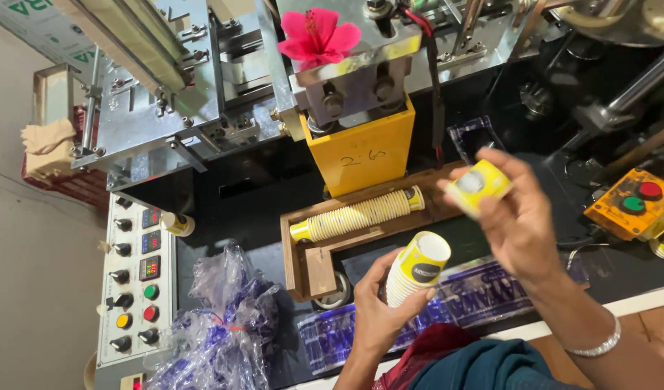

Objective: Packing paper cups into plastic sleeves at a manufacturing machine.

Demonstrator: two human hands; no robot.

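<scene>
1. A pink flower point(317, 36) lies on the grey machine head, well above the hands.
2. A yellow panel point(362, 153) hangs below it.
3. A control panel point(135, 278) with knobs and coloured buttons stands far to their left.
4. Crumpled clear plastic bags point(220, 325) lie just left of them.
5. An orange button box point(630, 202) sits to their right.

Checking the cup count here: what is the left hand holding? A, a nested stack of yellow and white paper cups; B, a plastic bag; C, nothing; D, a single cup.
A: the left hand grips a nested cup stack, while the right hand holds a single cup.
</scene>
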